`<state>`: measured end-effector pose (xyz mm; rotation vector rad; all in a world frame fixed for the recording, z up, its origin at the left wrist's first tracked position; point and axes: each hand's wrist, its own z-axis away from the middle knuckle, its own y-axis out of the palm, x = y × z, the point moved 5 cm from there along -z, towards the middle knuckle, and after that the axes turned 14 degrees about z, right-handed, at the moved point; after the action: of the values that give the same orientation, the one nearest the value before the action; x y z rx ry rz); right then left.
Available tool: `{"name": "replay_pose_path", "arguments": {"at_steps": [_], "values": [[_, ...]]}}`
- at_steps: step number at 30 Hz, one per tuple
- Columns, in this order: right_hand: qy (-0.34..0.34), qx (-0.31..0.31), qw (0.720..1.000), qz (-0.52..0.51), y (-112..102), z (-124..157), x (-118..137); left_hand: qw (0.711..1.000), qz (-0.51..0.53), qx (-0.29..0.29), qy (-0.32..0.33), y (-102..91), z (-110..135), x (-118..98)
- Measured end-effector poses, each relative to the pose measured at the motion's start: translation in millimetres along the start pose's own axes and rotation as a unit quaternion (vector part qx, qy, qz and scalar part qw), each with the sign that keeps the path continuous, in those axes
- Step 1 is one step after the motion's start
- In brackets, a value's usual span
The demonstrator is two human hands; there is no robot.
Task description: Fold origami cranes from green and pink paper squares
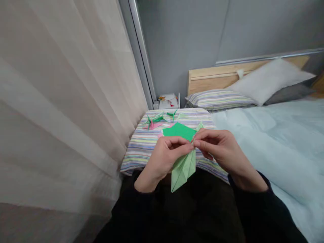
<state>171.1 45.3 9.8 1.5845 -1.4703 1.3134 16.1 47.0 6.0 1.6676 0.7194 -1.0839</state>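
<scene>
A light green sheet of origami paper (184, 170), creased into narrow folds, hangs between my hands above my lap. My left hand (168, 155) pinches its upper edge between thumb and fingers. From the other side, my right hand (219, 145) pinches the same paper, the fingertips of both hands nearly touching. The paper's pointed lower end hangs down, while a pale green tip shows above my right fingers. Just beyond my hands, a darker green sheet of paper (179, 131) lies on a striped cloth surface (141, 148). My fingers hide the pinched part of the fold.
Several folded green paper cranes (158, 118) and some pink paper (155, 126) lie at the far side of the striped surface. A pale curtain (76, 101) hangs at left. On the right is a bed with a light blue quilt (273, 135) and pillows (273, 81).
</scene>
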Motion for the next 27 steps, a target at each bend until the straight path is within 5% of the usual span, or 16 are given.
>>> {"name": "replay_pose_path", "arguments": {"at_steps": [14, 27], "values": [[0.009, -0.060, 0.998, 0.014, 5, 4, 5, 0.996, -0.058, -0.032, 0.065, 3.5, 7, -6], [0.010, -0.136, 0.991, 0.005, 13, 3, 1, 0.995, -0.063, -0.050, 0.061, -1.2, 5, -2]]}}
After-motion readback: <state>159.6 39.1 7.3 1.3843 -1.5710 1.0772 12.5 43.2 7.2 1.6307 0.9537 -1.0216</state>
